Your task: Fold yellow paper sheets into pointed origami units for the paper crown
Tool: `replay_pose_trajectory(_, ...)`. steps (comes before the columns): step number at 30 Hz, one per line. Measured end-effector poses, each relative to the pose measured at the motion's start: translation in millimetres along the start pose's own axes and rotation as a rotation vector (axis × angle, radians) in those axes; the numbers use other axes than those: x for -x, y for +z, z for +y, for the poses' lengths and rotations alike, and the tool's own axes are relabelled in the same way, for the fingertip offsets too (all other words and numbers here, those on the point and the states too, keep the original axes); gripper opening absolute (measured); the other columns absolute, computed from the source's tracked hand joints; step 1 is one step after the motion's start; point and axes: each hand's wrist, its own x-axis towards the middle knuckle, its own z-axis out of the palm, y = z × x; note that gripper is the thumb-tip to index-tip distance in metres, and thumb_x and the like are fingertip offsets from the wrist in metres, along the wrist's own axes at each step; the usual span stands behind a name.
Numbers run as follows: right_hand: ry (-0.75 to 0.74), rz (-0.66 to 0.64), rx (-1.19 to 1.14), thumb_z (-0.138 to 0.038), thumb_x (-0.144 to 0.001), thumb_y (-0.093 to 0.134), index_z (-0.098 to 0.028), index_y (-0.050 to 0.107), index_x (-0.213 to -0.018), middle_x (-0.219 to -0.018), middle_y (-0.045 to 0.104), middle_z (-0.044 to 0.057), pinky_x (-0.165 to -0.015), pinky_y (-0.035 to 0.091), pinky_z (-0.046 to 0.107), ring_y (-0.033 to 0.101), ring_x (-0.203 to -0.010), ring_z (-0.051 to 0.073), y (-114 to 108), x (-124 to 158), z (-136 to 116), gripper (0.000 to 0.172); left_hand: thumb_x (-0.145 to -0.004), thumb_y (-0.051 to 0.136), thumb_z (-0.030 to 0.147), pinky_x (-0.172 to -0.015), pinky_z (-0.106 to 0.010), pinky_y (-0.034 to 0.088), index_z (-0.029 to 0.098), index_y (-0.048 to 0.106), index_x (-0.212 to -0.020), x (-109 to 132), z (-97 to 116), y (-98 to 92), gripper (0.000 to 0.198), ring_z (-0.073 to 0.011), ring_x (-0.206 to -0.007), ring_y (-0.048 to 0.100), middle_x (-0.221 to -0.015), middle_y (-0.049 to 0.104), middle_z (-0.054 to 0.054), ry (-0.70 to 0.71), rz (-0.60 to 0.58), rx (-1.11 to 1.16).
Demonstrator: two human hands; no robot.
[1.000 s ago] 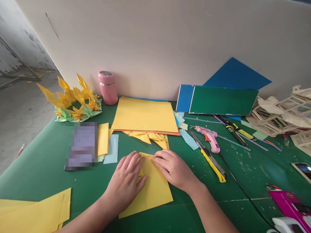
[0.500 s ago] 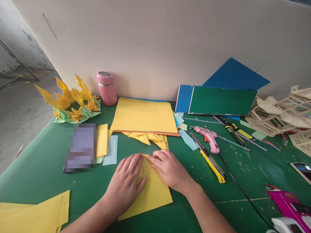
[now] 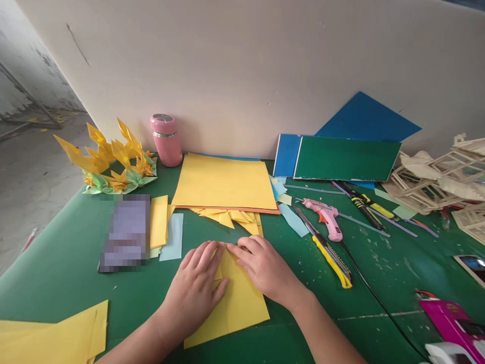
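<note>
A yellow sheet of paper [image 3: 242, 298] lies on the table in front of me, with a folded flap showing between my hands. My left hand [image 3: 199, 280] rests flat across its left side, fingers stretched toward the top corner and thumb apart. At that same corner my right hand [image 3: 263, 270] has its index finger extended and the other fingers curled in, pinching the paper's upper right edge. The fingertips of both hands nearly meet there. Beyond them sit folded yellow paper pieces [image 3: 223, 217], partly under a stack of yellow sheets [image 3: 227, 182].
Right of my hands lie a yellow utility knife [image 3: 331, 258] and a pink glue gun [image 3: 328, 217] with its cord. At left are a pixelated dark tablet-like object [image 3: 127, 232], a paper crown [image 3: 113, 162], a pink bottle [image 3: 166, 141] and more yellow paper [image 3: 56, 336].
Both hands hold nearly the same place on the yellow paper; the left fingertips and right index have shifted very slightly. The whole view has tilted a little.
</note>
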Motion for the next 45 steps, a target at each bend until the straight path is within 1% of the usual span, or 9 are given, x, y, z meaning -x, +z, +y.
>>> replay_pose_trajectory(11, -0.002, -0.003, -0.025, -0.018, -0.097, 0.037, -0.02, 0.053, -0.13, -0.101, 0.061, 0.009, -0.08, 0.053, 0.04, 0.054, -0.092, 0.023, 0.6, 0.5, 1.6, 0.036, -0.094, 0.034, 0.039, -0.092, -0.038, 0.044, 0.013, 0.048, -0.131, -2.3, -1.7, -2.0, 0.048, -0.0267, -0.109, 0.056, -0.123, 0.062, -0.01, 0.004, -0.008, 0.035)
replay_pose_trajectory(20, 0.009, 0.006, -0.041, -0.017, -0.097, 0.037, -0.017, 0.054, -0.128, -0.102, 0.061, 0.01, -0.079, 0.053, 0.04, 0.054, -0.092, 0.023, 1.9, 1.0, 2.3, 0.036, -0.09, 0.038, 0.037, -0.091, -0.04, 0.043, 0.014, 0.053, -0.128, -6.3, -1.3, -6.5, 0.046, -0.0276, -0.108, 0.057, -0.121, 0.063, -0.011, -0.02, -0.046, 0.035)
replay_pose_trajectory(25, 0.021, 0.059, -0.092, -0.012, -0.094, 0.038, -0.012, 0.062, -0.114, -0.095, 0.063, 0.011, -0.077, 0.052, 0.039, 0.055, -0.089, 0.023, -4.7, 2.8, 1.3, 0.031, -0.087, 0.042, 0.036, -0.09, -0.041, 0.043, 0.014, 0.055, -0.124, -9.0, -1.6, -9.0, 0.045, -0.0281, -0.106, 0.057, -0.12, 0.063, -0.011, -0.025, -0.055, 0.036)
replay_pose_trajectory(29, 0.06, 0.109, -0.107, -0.009, -0.09, 0.037, -0.013, 0.067, -0.093, -0.082, 0.061, 0.009, -0.07, 0.051, 0.035, 0.055, -0.08, 0.021, -12.3, 7.5, 3.7, 0.03, -0.087, 0.042, 0.036, -0.09, -0.041, 0.043, 0.01, 0.055, -0.124, -8.6, -0.1, -9.1, 0.047, -0.0286, -0.106, 0.057, -0.121, 0.063, -0.012, -0.022, -0.046, 0.013)
replay_pose_trajectory(32, 0.09, 0.12, -0.092, -0.008, -0.088, 0.038, -0.014, 0.065, -0.078, -0.075, 0.059, 0.008, -0.065, 0.048, 0.033, 0.054, -0.076, 0.02, -14.3, 10.8, 7.0, 0.029, -0.088, 0.041, 0.037, -0.091, -0.042, 0.042, 0.009, 0.055, -0.125, -7.1, 0.5, -7.5, 0.048, -0.0292, -0.107, 0.056, -0.122, 0.063, -0.012, -0.024, -0.043, -0.003)
replay_pose_trajectory(37, 0.121, 0.205, -0.075, -0.011, -0.089, 0.04, -0.017, 0.06, -0.071, -0.071, 0.06, 0.007, -0.063, 0.046, 0.031, 0.053, -0.072, 0.019, -8.9, 9.9, 9.0, 0.028, -0.088, 0.041, 0.039, -0.092, -0.044, 0.042, 0.012, 0.054, -0.126, -6.2, -0.5, -6.1, 0.049, -0.03, -0.109, 0.055, -0.123, 0.062, -0.012, -0.032, -0.051, 0.011)
replay_pose_trajectory(40, 0.166, 0.273, -0.099, -0.018, -0.091, 0.043, -0.018, 0.059, -0.073, -0.073, 0.062, 0.006, -0.064, 0.047, 0.031, 0.056, -0.072, 0.019, -3.8, 7.1, 7.4, 0.024, -0.087, 0.042, 0.037, -0.093, -0.046, 0.041, 0.012, 0.054, -0.126, -6.5, -1.2, -6.5, 0.048, -0.0311, -0.11, 0.055, -0.123, 0.063, -0.011, -0.027, -0.047, 0.013)
replay_pose_trajectory(43, 0.221, 0.29, -0.107, -0.026, -0.09, 0.052, -0.019, 0.061, -0.091, -0.086, 0.066, 0.007, -0.07, 0.05, 0.034, 0.059, -0.082, 0.022, 1.9, 4.7, 4.4, 0.011, -0.087, 0.044, 0.037, -0.095, -0.048, 0.039, 0.015, 0.055, -0.126, -6.5, -1.5, -7.1, 0.046, -0.032, -0.111, 0.055, -0.124, 0.063, -0.009, -0.024, -0.052, 0.021)
replay_pose_trajectory(45, 0.253, 0.269, -0.092, -0.027, -0.087, 0.057, -0.019, 0.06, -0.099, -0.092, 0.065, 0.008, -0.073, 0.051, 0.036, 0.06, -0.087, 0.024, 5.1, 3.5, 2.0, 0.014, -0.087, 0.045, 0.037, -0.096, -0.049, 0.038, 0.017, 0.057, -0.125, -6.3, -1.3, -7.4, 0.044, -0.0322, -0.112, 0.055, -0.125, 0.063, -0.008, -0.027, -0.058, 0.03)
